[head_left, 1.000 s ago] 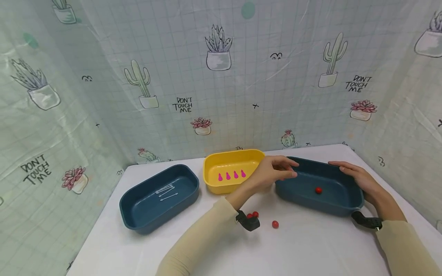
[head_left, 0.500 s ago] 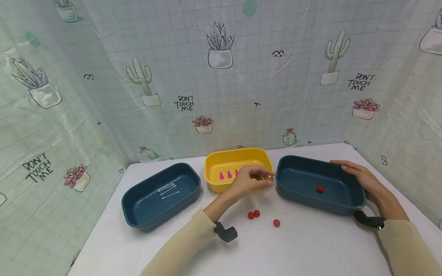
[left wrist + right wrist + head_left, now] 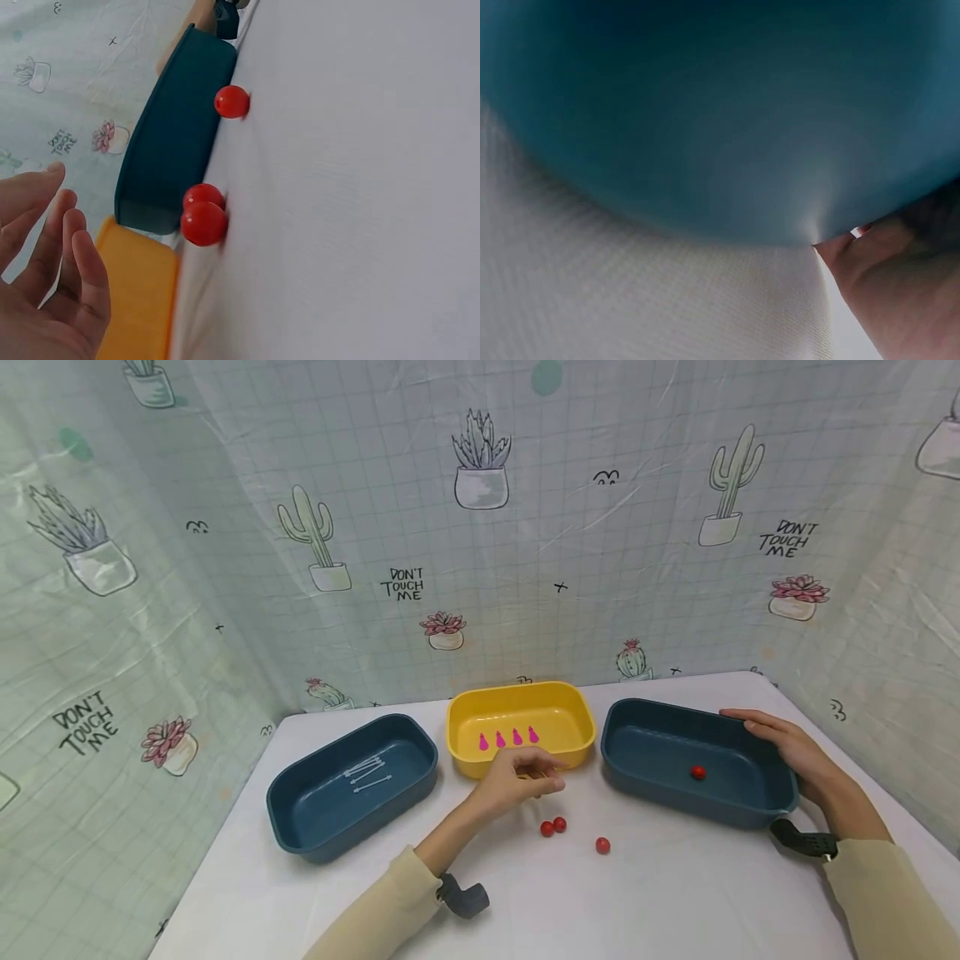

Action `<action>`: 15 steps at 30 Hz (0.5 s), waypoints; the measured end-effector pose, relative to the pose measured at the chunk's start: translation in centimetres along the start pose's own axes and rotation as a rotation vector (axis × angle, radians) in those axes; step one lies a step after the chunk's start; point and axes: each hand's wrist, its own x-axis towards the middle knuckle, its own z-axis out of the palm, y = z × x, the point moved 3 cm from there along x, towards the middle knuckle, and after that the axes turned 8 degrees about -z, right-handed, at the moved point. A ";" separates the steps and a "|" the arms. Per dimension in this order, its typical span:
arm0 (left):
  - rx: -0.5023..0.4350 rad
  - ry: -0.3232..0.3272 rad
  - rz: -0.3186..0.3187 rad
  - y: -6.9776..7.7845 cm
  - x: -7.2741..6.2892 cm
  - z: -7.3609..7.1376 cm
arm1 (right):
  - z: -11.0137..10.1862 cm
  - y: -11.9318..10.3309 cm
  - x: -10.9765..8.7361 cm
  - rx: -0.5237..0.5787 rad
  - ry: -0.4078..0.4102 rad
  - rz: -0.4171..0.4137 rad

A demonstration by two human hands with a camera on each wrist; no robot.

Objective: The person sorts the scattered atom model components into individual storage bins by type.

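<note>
My left hand (image 3: 517,781) hovers in front of the yellow bin (image 3: 465,768), fingers loosely bent, thumb apart from them and nothing between. Below it on the white table, two small red balls (image 3: 553,827) sit side by side, with a third red ball (image 3: 603,845) to their right. In the left wrist view the hand (image 3: 52,262) is left of the red balls (image 3: 203,223). My right hand (image 3: 806,760) holds the right end of the right dark blue bin (image 3: 675,797), fingers at its far rim. One red ball (image 3: 698,772) lies inside that bin. The right wrist view mostly shows the bin's wall (image 3: 727,150).
Another dark blue bin (image 3: 315,843) stands at the left with several thin white sticks (image 3: 367,772) in it. Several pink bulb-shaped pieces (image 3: 517,737) lie in a row in the yellow bin. A patterned sheet (image 3: 555,543) hangs behind and beside the table (image 3: 645,910).
My left hand has moved left and nearer, from the right blue bin's left end to in front of the yellow bin. My right hand stays on the blue bin.
</note>
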 end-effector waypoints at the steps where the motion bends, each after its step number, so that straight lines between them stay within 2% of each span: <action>1: 0.004 0.000 -0.006 -0.2 -0.2 0.0 | 0.0 0.0 0.0 0.002 -0.003 0.005; 6: -0.002 -0.008 -0.035 -1.4 -1.0 -0.2 | 0.1 -0.2 0.1 0.009 -0.005 0.017; 15: -0.027 -0.021 -0.047 -2.9 -2.0 0.1 | 0.0 0.1 0.1 0.023 0.002 0.019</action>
